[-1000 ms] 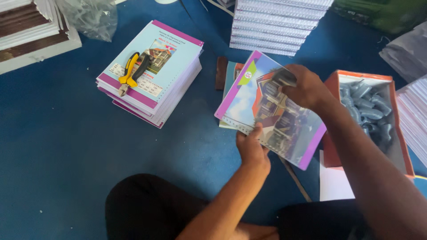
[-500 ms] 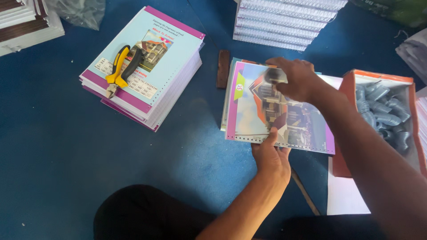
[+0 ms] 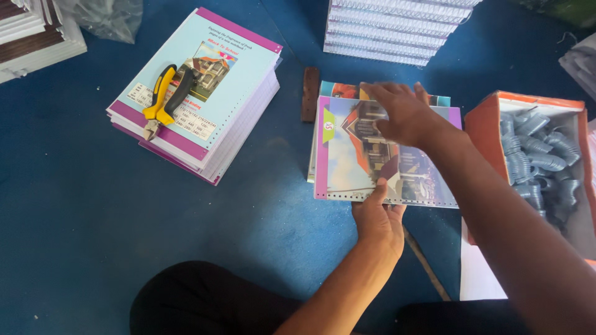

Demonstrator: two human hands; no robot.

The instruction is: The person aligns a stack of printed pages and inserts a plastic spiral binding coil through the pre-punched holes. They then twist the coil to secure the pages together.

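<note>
We see a deep blue floor (image 3: 74,205). On it, the punched cover sheet (image 3: 347,155) shows pale sky, an orange-roofed house and purple edges. Left of that sheet, the notebook stack (image 3: 236,80) is light teal with magenta bands, carrying yellow-and-black pliers (image 3: 166,99). Right of the sheet, an orange box (image 3: 484,124) holds grey-blue binding coils (image 3: 540,155).

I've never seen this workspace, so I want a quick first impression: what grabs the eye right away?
In the middle, the left hand grips the punched lower edge of a colourful booklet cover while the right hand lies flat on top of it. To the left, yellow-handled pliers rest on a stack of pale blue booklets. At the right, an orange box holds grey plastic binding coils.
</note>
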